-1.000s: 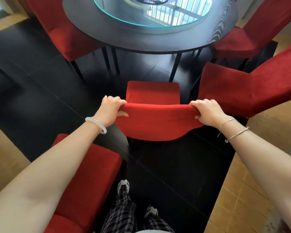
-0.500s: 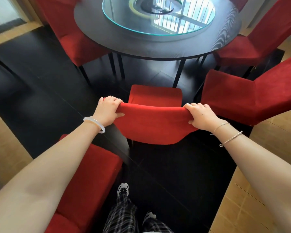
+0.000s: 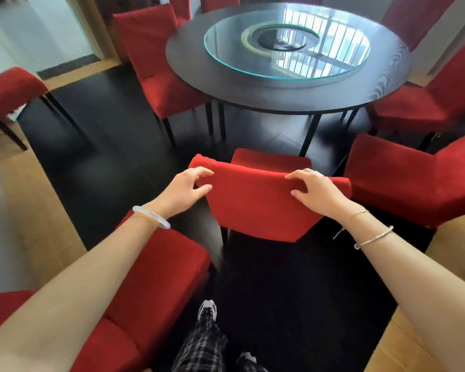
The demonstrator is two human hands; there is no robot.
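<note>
A red fabric-covered chair point(image 3: 258, 208) stands in front of me, its seat facing a round dark table point(image 3: 196, 81). My left hand point(image 3: 184, 189) is at the left end of the backrest's top edge, with loosened fingers over the edge and the thumb on the near face. At the right end my right hand point(image 3: 317, 190) lies on the top edge the same way, fingers relaxed. Neither hand is clenched round the backrest.
A glass turntable point(image 3: 287, 65) lies on the table. More red chairs surround it: one by my left arm point(image 3: 156, 280), one at the right point(image 3: 403, 181), others at the back left point(image 3: 156, 63) and far right point(image 3: 427, 103). My feet point(image 3: 207, 310) stand on the dark floor.
Both hands have loosened their firm grip on the backrest's top corners. The view has tilted up and now shows more of the table and room.
</note>
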